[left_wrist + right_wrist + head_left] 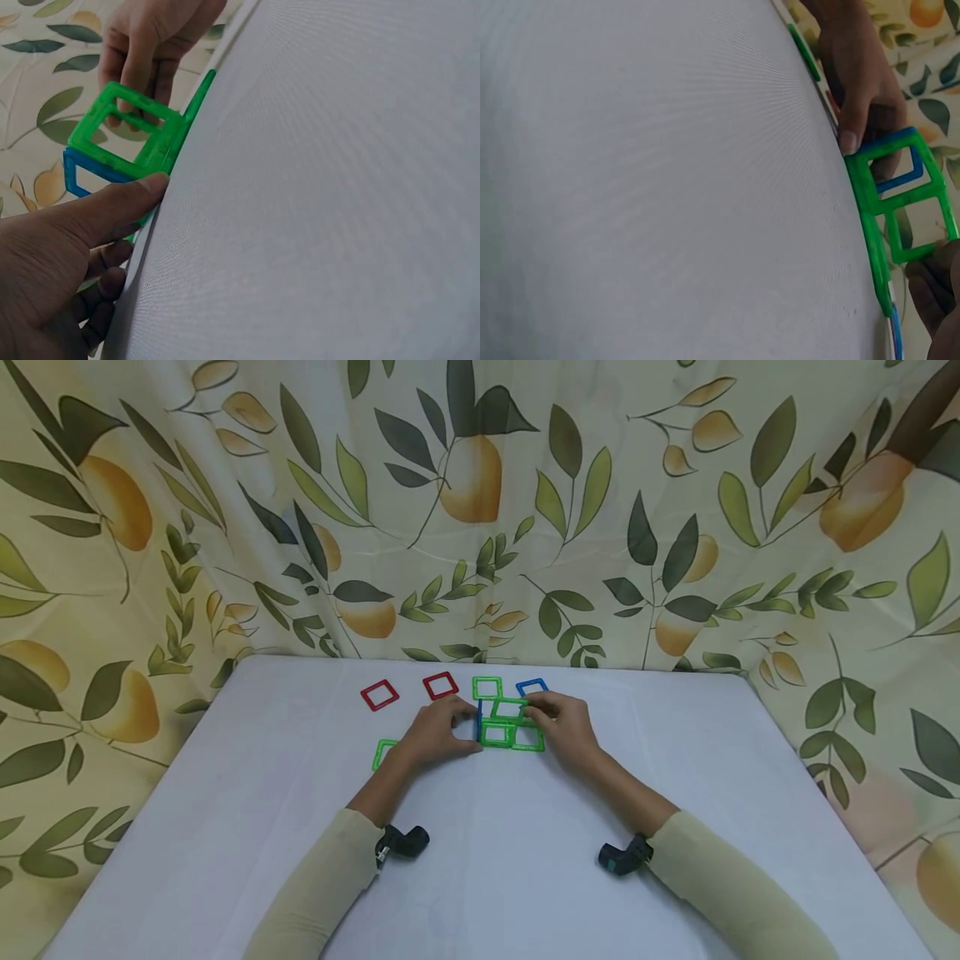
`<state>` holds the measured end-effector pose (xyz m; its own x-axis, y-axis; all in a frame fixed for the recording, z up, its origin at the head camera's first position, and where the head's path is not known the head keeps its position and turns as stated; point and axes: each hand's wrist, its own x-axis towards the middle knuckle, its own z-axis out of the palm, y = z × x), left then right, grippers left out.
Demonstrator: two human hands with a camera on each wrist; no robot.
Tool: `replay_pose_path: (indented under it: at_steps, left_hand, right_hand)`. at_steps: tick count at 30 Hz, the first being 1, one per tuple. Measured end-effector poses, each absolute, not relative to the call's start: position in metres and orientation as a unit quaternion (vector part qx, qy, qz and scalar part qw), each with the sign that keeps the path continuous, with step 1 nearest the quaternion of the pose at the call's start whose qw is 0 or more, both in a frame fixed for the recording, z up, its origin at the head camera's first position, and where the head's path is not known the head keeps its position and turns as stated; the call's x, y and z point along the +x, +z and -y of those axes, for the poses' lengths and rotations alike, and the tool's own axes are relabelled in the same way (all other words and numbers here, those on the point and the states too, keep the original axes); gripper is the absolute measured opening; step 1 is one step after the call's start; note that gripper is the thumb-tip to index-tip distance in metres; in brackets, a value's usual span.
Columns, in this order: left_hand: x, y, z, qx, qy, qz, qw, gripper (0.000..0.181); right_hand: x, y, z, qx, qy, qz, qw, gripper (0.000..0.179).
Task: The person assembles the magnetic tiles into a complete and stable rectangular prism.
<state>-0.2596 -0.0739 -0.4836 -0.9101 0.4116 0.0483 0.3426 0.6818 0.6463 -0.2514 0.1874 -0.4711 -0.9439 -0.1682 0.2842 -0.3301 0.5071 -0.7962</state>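
Several square-framed magnetic tiles are joined into a small structure in front of me. In the head view, my left hand [435, 732] grips the upright blue magnetic tile [479, 722] on the left side, thumb at its near edge and fingers at the far one. A green tile [497, 746] stands beside it, and another green tile [530, 749] lies at the right. My right hand [566, 724] pinches a green magnetic tile [510, 700] at its right edge. In the right wrist view, this held tile [892, 234] touches the green tile [861, 184] beside it.
Along the back of the white table [480, 860] lie two red tiles [380, 705] [440, 675], a green tile [487, 678] and a blue tile [531, 682]. One more green tile [378, 756] is partly behind the left forearm. A leaf-and-fruit patterned curtain [480, 593] hangs behind.
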Motion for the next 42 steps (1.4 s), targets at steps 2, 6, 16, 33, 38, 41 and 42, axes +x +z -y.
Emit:
replay_pose_path:
  at_steps: [2,6,16,33,38,41,42]
  left_hand:
    - [-0.260,-0.483,0.074,0.207,0.337,-0.917,0.050,0.062]
    - [-0.261,-0.484,0.074,0.210,0.333,-0.918,0.050,0.062]
    - [-0.261,-0.485,0.074,0.212,0.336,-0.917,0.045,0.062]
    - [-0.260,-0.485,0.073,0.209,0.333,-0.918,0.044,0.061]
    - [-0.259,-0.483,0.073,0.207,0.335,-0.918,0.046,0.060]
    - [-0.259,-0.483,0.073,0.205,0.335,-0.918,0.046,0.059]
    - [-0.259,-0.483,0.073,0.205,0.335,-0.919,0.044,0.059]
  right_hand:
    - [-0.253,-0.471,-0.186,0.145,0.475,0.864,0.082,0.016]
    - [-0.254,-0.472,-0.184,0.148,0.473,0.865,0.083,0.015]
    - [-0.257,-0.473,-0.182,0.160,0.473,0.862,0.084,0.014]
    - [-0.257,-0.470,-0.176,0.162,0.469,0.866,0.058,0.017]
    - [-0.257,-0.472,-0.176,0.163,0.473,0.864,0.055,0.017]
    - [-0.258,-0.473,-0.176,0.165,0.470,0.866,0.053,0.017]
    - [-0.258,-0.473,-0.176,0.166,0.468,0.866,0.053,0.018]
